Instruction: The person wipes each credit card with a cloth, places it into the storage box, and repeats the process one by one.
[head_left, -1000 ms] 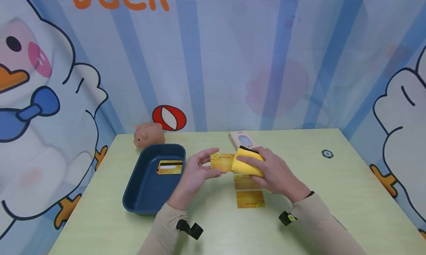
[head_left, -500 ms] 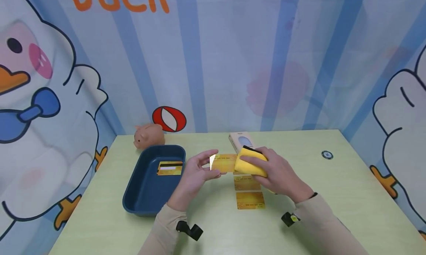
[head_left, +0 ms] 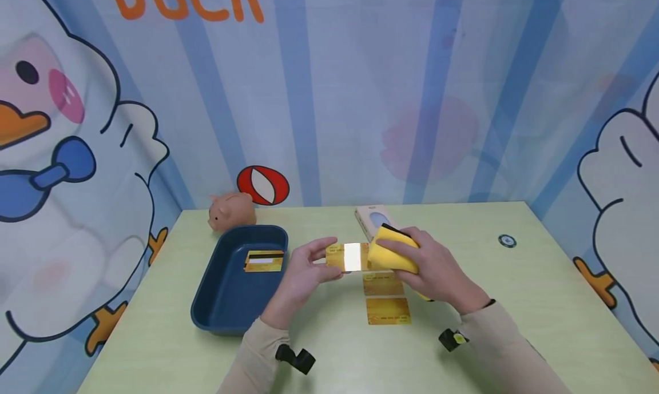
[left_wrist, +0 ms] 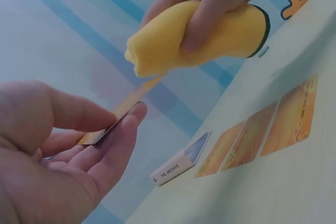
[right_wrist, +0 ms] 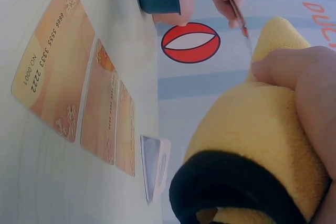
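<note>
Nearest me are two pale sleeves, and at each cuff hangs a small black camera, one left and one right. Beyond them on the table lie three gold cards in a row running away from the person: the first, the second, and a third, mostly hidden from the head view but plain enough from the right wrist.

Above that row the two hands meet over one more card. The left hand pinches the held card between thumb and fingers by its left end, off the table; a white glare crosses its middle. The right hand is wrapped round one yellow cloth, edged in black, at the card's other end.

To the left stands one blue bin, with a single card in it, stripe side up (that makes five cards in all, by my count).

Farther off, one round chip lies alone on the right. Behind the row sits one box, its spine reading "THE ARCHIVE", and behind the bin one piggy bank. Last comes the striped backdrop.
</note>
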Demonstrator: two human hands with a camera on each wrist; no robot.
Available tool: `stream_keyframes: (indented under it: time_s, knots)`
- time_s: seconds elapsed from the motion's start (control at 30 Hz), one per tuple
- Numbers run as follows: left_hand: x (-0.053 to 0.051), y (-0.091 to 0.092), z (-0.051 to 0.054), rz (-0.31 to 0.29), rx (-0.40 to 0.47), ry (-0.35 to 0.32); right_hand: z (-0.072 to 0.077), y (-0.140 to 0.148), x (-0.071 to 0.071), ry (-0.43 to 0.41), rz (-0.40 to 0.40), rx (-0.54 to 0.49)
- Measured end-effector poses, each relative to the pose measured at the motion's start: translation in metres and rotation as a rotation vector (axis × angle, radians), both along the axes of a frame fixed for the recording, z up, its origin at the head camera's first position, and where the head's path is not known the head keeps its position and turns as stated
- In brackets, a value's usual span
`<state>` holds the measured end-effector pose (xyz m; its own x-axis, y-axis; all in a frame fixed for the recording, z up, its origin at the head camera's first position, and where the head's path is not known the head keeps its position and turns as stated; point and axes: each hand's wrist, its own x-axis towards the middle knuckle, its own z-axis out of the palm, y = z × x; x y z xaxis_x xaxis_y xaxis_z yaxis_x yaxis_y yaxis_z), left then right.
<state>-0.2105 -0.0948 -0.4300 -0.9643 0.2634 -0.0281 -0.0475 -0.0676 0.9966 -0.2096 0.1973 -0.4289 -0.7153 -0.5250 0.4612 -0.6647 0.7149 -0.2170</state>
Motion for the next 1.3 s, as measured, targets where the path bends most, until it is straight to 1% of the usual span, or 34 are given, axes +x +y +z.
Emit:
stream_keyframes:
  time_s: [0.1,0.33,0.57,0.8,0.97,1.1,1.3]
  knots:
    - [0.0,0.002,-0.002,0.017,-0.01,0.008,0.0,0.002,0.0,0.002,-0.006,-0.008]
    - [0.001,0.008,-0.006,0.074,-0.031,0.002,0.003,0.004,0.0,0.021,-0.007,-0.016]
    - [0.001,0.01,-0.01,0.09,-0.057,0.041,0.004,0.005,0.001,0.006,-0.017,-0.02]
    - [0.0,0.013,-0.017,0.119,-0.048,0.038,0.004,0.006,0.001,0.01,-0.011,-0.021]
    - [-0.002,0.015,-0.018,0.14,-0.023,0.048,0.005,0.005,0.001,0.011,-0.011,-0.024]
    - [-0.003,0.015,-0.018,0.142,-0.002,0.043,0.006,0.004,0.001,0.008,-0.011,-0.028]
    - [-0.004,0.015,-0.019,0.149,0.032,0.063,0.008,0.004,0.001,0.016,-0.007,-0.028]
